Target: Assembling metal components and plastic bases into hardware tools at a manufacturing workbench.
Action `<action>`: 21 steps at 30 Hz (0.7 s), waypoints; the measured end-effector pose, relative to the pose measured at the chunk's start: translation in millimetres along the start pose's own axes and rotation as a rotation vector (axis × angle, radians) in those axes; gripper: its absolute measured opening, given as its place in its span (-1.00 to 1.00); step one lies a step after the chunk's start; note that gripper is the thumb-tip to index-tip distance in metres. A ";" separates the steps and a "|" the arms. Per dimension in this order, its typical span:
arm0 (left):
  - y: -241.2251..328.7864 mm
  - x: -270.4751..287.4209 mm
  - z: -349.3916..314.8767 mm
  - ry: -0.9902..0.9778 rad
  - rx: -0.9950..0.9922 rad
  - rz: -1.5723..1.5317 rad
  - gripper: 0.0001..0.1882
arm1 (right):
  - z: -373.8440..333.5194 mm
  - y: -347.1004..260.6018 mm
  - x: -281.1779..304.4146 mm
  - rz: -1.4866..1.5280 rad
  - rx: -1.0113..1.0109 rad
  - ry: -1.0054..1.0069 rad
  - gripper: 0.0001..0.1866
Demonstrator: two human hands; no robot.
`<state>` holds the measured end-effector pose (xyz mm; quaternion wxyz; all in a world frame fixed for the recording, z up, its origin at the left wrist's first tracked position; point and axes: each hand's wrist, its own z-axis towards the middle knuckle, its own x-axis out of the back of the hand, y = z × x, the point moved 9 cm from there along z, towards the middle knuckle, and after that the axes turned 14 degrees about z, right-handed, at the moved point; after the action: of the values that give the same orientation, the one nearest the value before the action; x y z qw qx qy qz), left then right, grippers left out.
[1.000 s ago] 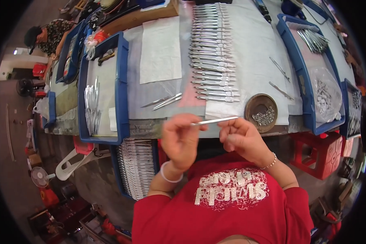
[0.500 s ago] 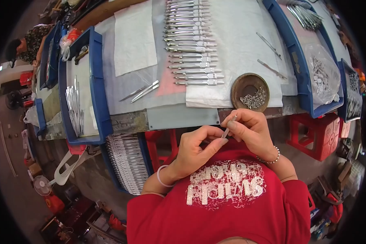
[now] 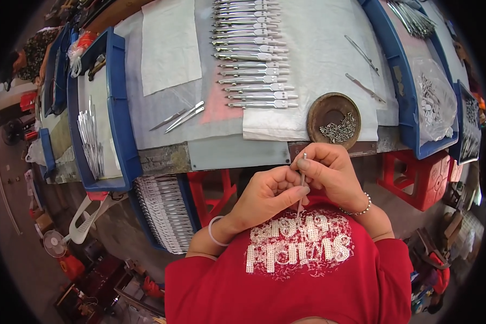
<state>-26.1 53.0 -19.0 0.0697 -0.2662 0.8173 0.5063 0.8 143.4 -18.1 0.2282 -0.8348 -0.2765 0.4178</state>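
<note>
In front of my chest, both hands hold one slim silver metal rod [image 3: 299, 207], upright in the picture. My left hand [image 3: 270, 197] is closed, thumb and fingers pinching its lower part. My right hand [image 3: 332, 173] grips the upper end between thumb and forefinger. What the fingertips cover is hidden. Just beyond the right hand, a round brown bowl [image 3: 325, 103] holds many small metal pins [image 3: 341, 129] at the table's near edge. A row of silver drawing compasses [image 3: 259, 65] lies on the pale table cover, ahead of my hands.
Blue trays [image 3: 125, 124] stand left, one with thin metal pieces [image 3: 90, 140]. A blue tray [image 3: 397, 86] at right holds a plastic bag of parts [image 3: 432, 102]. Loose metal pieces [image 3: 184, 116] lie on the table. A red stool [image 3: 421, 178] stands below right.
The rod has turned from slanting to nearly upright, and more of it shows below my left thumb. My left fingers have curled in further. The view has shifted slightly.
</note>
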 end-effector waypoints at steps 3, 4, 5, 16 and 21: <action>0.0 2.0 1.9 -0.025 -0.004 -0.003 -0.90 | 2.4 -1.2 -1.5 -0.002 -0.011 -0.019 -0.85; 0.7 2.2 2.6 -0.040 -0.010 0.015 -0.89 | 3.5 -1.7 -2.8 -0.010 -0.015 -0.038 -0.83; 0.9 3.3 3.3 -0.039 -0.011 0.013 -0.89 | 4.7 -2.0 -2.6 -0.012 -0.017 -0.038 -0.83; 4.8 10.3 14.1 -0.071 -0.003 -0.039 -0.89 | 20.3 -8.3 -1.0 -0.054 -0.031 -0.039 -0.83; 7.5 12.3 19.4 -0.076 -0.003 -0.053 -0.88 | 26.0 -11.5 0.5 -0.065 -0.018 -0.031 -0.83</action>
<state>-43.3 67.9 -27.0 0.1136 -0.2685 0.8061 0.5150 -23.5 156.3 -25.6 0.2295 -0.8208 -0.3108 0.4206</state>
